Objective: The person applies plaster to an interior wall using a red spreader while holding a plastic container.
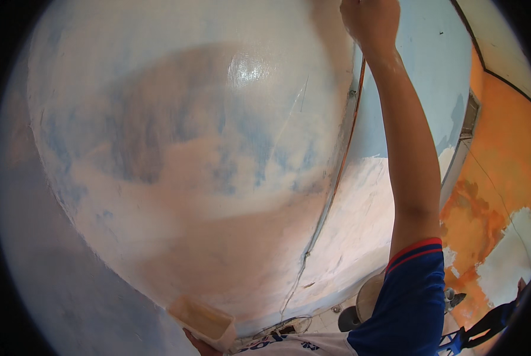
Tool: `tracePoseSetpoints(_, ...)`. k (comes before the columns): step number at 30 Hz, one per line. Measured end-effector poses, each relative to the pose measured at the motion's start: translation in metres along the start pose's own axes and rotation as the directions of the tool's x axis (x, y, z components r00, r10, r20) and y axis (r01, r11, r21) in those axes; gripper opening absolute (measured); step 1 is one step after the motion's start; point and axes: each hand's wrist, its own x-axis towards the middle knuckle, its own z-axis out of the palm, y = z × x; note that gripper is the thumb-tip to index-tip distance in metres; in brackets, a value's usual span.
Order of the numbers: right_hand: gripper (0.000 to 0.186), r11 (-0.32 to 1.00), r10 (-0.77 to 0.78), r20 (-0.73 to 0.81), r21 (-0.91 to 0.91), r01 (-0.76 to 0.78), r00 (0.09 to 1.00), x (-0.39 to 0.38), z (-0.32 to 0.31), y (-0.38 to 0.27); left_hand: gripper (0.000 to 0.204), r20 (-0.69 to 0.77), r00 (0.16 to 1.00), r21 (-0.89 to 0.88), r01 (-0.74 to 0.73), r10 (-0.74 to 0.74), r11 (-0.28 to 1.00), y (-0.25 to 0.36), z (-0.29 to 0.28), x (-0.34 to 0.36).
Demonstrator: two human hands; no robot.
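Observation:
My right hand (369,21) is raised at the top edge, fingers closed, near a wall (247,136) patchily coated in off-white over blue and pinkish areas; what it holds is out of sight or hidden. My bare forearm runs down to a dark blue sleeve with red bands. Low at the bottom, my left hand (197,344) grips a pale rectangular plastic container (203,317), mostly hidden behind it. A brown cable (351,133) runs vertically along a narrow strip in the wall beside my right arm.
Light blue wall (425,53) continues right to an orange wall (496,136) with white patches and a hanging wire. Below are tiled floor (324,320), a round pale object (369,293), a dark item (348,318) and loose cables. At lower right, dark limb-like shapes (490,326) are too unclear to identify.

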Motion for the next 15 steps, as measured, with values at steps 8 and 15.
tracePoseSetpoints(8,0.038,0.983,-0.183,0.302,0.046,0.178,0.935,-0.172,-0.050,-0.072,0.068,0.350,0.928,0.789,-0.219,-0.127,0.574,0.007,-0.115,0.028)
tracePoseSetpoints(15,0.009,0.941,-0.116,0.409,0.338,-0.032,0.905,-0.266,-0.148,-0.155,0.075,0.064,0.997,0.015,0.036,-0.037,0.999,-0.023,-0.037,0.010)
